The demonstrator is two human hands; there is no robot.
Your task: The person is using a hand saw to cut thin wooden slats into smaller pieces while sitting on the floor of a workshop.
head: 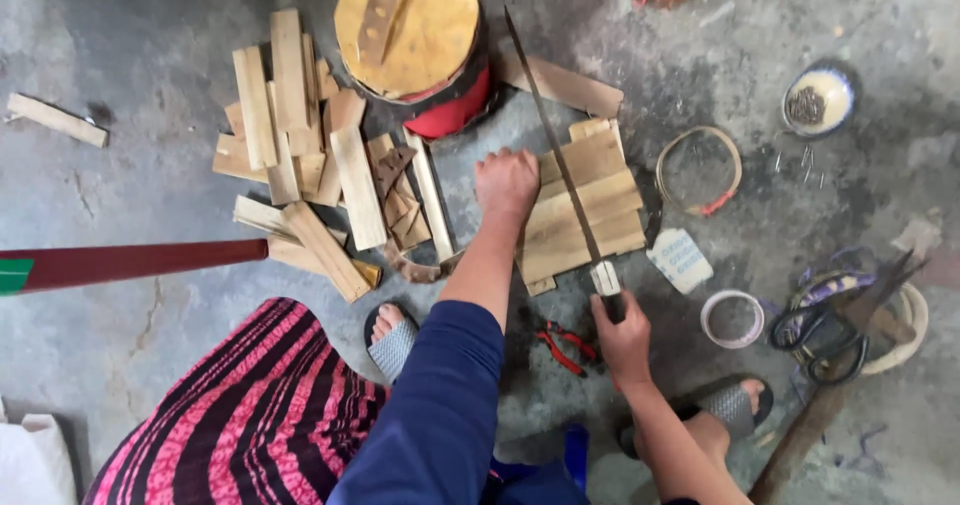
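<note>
Head view looks straight down on a person crouched over a concrete floor (150,185). The left hand (506,183) is curled into a loose fist and pressed knuckles-down on the left edge of a small panel of flat wooden slats (585,215), pinning it to the floor. The right hand (622,337) is wrapped tight around the dark handle of a long, narrow blade (555,145).

That blade lies across the panel, its long axis running from the handle at about five o'clock up to a tip at about eleven o'clock, near the round yellow-topped drum (415,35). The slats themselves run roughly from eight o'clock to two o'clock, so the blade crosses them nearly square. The left hand is the nearer one to the panel, touching it; the right hand sits just off the panel's lower corner, at five o'clock from it.

A heap of loose wooden pieces (300,155) lies at nine o'clock from the left hand. Red-handled pliers (562,350) rest just beside the right hand, and a roll of tape (732,318) lies at three o'clock from it.
</note>
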